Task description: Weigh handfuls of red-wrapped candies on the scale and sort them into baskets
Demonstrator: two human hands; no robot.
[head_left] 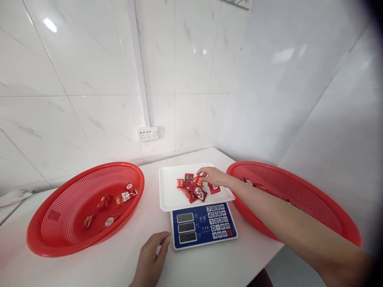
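A digital scale (204,225) with a blue keypad front stands on the white counter, and its white weighing tray (170,191) holds several red wrapped candies (193,187). My right hand (213,175) reaches over the tray, its fingers pinched on a red candy at the pile's right side. My left hand (152,255) rests on the counter just left of the scale's front, fingers loosely curled, holding nothing.
A red mesh basket (60,235) at the left holds several red candies (116,199). Another red mesh basket (299,191) at the right holds a few candies (248,181). White tiled walls meet in a corner behind; a wall socket (148,133) sits above the counter.
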